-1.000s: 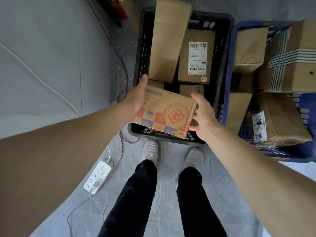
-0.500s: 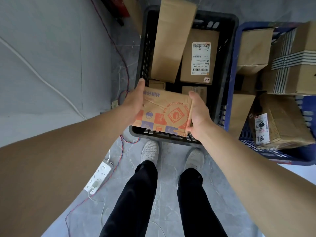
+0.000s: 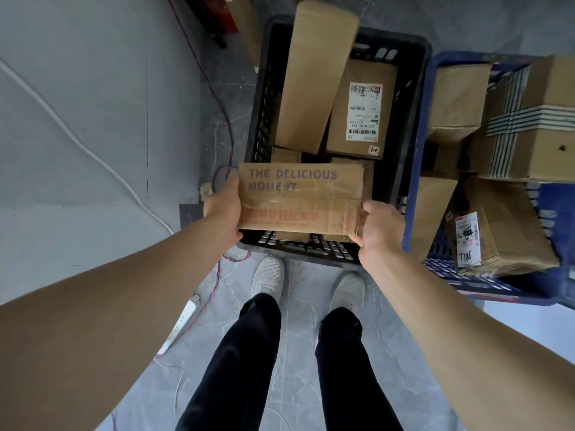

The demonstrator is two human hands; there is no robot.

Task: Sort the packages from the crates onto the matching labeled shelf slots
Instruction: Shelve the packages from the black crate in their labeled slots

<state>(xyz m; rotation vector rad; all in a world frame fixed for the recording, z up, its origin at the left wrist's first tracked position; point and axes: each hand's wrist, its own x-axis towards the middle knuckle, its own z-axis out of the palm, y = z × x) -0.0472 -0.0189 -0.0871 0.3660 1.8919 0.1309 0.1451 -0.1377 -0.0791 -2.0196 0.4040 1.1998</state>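
I hold a flat brown cardboard package [image 3: 300,197] printed "THE DELICIOUS MOMENT" above the near end of a black crate [image 3: 264,104]. My left hand [image 3: 224,209] grips its left edge and my right hand [image 3: 378,230] grips its right edge. Inside the black crate lie a long plain box [image 3: 314,76] and a box with a white shipping label [image 3: 361,110]. A blue crate [image 3: 417,181] to the right holds several more boxes, one with a label marked 786 [image 3: 501,225].
A grey wall panel [image 3: 93,119] stands on the left with a white cable and a red-blue wire running along it. A white power strip [image 3: 182,325] lies on the grey floor by my left leg. My feet stand just before the black crate.
The package has been turned over in my hands: the colourful printed face seen earlier is gone and a face with purple lettering now points up. Both hands stay on its edges.
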